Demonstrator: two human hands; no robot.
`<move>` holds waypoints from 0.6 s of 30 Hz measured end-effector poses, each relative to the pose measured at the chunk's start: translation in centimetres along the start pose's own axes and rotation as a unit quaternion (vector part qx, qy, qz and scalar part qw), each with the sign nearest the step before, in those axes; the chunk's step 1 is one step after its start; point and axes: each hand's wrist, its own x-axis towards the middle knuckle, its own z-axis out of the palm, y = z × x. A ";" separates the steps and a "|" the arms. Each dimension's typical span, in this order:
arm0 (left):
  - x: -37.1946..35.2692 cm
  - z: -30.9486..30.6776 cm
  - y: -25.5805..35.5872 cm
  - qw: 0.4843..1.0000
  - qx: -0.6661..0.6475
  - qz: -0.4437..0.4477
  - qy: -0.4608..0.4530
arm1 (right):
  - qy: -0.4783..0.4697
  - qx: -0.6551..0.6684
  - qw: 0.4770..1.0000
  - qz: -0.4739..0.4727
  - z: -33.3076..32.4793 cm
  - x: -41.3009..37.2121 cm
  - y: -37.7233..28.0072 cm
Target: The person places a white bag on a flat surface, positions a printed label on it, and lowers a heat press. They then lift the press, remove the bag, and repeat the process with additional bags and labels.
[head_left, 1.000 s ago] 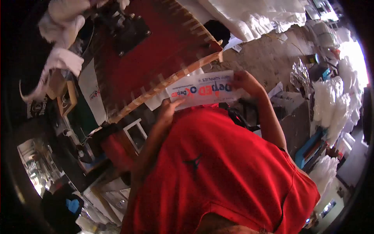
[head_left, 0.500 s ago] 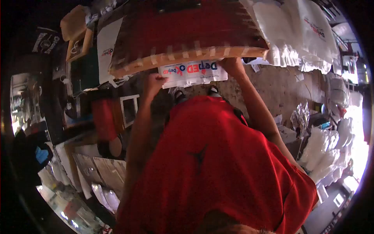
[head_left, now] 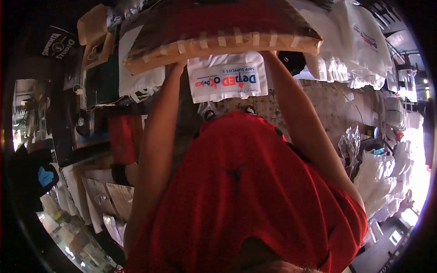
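Observation:
A white plastic bag (head_left: 227, 93) with red and blue lettering hangs below the near edge of a wood-edged screen frame (head_left: 218, 43). Strips of tape run along the frame's front edge, and its face looks dark red. My left hand (head_left: 180, 66) reaches up at the bag's left side, with its fingers hidden under the frame. On the opposite side, my right hand (head_left: 269, 55) is also mostly covered by the frame edge. Whether either hand grips the bag or the frame cannot be seen.
White printed bags (head_left: 359, 43) hang at the upper right, and more clear plastic (head_left: 378, 175) is piled lower right. An open cardboard box (head_left: 93, 34) stands upper left. Below it are a red object (head_left: 121, 139) and boards (head_left: 102, 195).
Both hands have moved forward and up, beneath the frame's edge. More of the bag's print now shows. The left fingers, earlier visible at the bag's side edge, are now hidden.

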 end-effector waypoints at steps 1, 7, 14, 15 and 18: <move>0.1 0.1 0.3 1.000 0.009 -0.003 0.000 | -0.004 0.001 1.000 0.006 0.0 0.1 -0.1; -0.1 0.6 1.6 0.999 0.036 -0.012 0.001 | -0.163 0.035 0.978 0.128 -2.5 1.0 -1.8; -0.1 0.2 4.1 0.982 -0.159 0.032 0.096 | -0.132 0.067 0.988 0.046 -5.4 -1.0 -3.8; -0.2 1.4 4.2 0.951 -0.259 0.116 0.124 | -0.101 0.061 0.993 -0.018 -5.6 -2.4 -4.1; 0.4 0.9 7.6 0.956 -0.174 0.227 -0.066 | -0.227 0.013 0.965 -0.132 -6.7 -7.0 -4.2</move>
